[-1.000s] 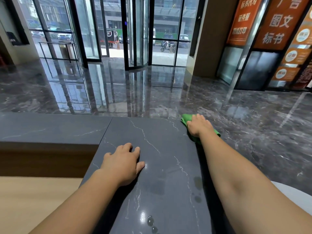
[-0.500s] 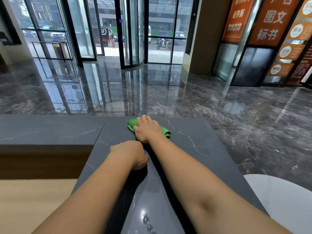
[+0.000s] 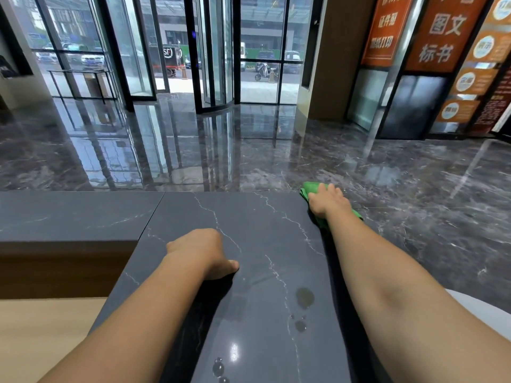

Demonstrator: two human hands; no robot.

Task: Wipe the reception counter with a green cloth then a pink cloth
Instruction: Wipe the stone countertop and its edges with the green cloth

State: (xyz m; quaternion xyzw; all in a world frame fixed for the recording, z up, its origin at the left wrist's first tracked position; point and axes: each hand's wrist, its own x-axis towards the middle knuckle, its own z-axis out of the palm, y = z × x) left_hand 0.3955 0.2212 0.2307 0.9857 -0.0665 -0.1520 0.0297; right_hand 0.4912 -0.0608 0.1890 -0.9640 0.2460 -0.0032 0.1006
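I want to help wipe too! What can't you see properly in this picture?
Pink cloth: nowhere in the head view.
Green cloth: mostly covered by the right hand pressing it at the counter's far corner.
Left hand: its fingertips are curled under it.
White rounded object: cut off by the right edge and the forearm.

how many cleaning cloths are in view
1: a green fabric cloth, pressed under the right hand at the far right corner of the dark grey stone counter. No pink cloth shows; one may lie outside the frame.
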